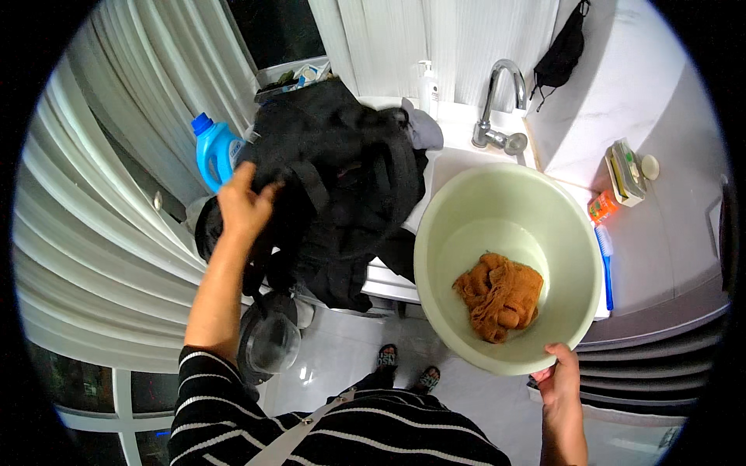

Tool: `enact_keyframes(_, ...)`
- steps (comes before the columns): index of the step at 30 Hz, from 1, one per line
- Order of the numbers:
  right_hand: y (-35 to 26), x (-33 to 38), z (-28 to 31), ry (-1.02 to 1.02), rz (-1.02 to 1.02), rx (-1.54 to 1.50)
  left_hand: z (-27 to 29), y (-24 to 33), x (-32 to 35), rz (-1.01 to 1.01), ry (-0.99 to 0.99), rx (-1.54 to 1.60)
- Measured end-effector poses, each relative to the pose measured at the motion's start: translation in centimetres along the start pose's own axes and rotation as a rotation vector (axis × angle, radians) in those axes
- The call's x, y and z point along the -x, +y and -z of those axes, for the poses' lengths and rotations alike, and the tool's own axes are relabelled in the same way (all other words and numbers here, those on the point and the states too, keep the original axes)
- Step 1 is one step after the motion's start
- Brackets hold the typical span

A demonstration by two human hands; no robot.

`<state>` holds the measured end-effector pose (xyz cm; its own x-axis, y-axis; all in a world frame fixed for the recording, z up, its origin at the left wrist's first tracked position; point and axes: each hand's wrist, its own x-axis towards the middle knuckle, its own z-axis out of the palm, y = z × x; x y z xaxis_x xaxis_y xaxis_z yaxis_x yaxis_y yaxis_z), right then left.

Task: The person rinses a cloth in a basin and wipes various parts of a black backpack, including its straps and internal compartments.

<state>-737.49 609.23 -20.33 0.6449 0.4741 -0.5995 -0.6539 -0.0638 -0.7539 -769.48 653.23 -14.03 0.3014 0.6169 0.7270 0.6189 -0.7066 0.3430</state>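
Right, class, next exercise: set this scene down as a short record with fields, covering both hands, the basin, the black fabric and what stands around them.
Left hand: at the left side of the black fabric, fingers apart; contact unclear
Right hand: gripping the near rim of the basin
Basin: round, pale green; brown cloth inside
Black fabric: heaped left of the basin
Behind: white pump bottle, chrome faucet
Far left: blue bottle
Right: blue brush

black fabric top with thin white stripes (404, 423), striped left sleeve (206, 396) ending near elbow, flat pale-grey strap with small round studs (301, 429), dark footwear with pale markings (388, 356), bare left hand (244, 206), bare right hand (559, 380)
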Motion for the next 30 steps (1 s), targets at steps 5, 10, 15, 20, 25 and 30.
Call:
enact_keyframes(5, 0.2, 1.1, 0.5, 0.077, 0.047, 0.001, 4.4, 3.6, -5.7, 0.014, 0.205, 0.169)
enact_keyframes(10, 0.1, 2.0, 1.2, 0.029, 0.033, -0.006, 6.8, 8.3, -6.6, -0.058, 0.262, 0.303)
enact_keyframes(15, -0.1, 2.9, 2.6, 0.013, 0.021, 0.015, 8.7, 11.7, -6.0, -0.336, 0.331, 0.233)
enact_keyframes(20, 0.2, 3.5, 4.4, -0.071, -0.002, 0.046, 10.3, 16.5, -5.1, -0.461, 0.399, 0.114)
enact_keyframes(25, 0.8, 3.7, 4.6, -0.117, -0.067, 0.077, 11.6, 21.1, -2.3, -0.68, 0.482, -0.063)
enact_keyframes(30, 4.4, 1.9, 6.0, -0.185, -0.01, -0.089, 11.0, 29.6, 4.1, -0.85, 0.03, -0.123)
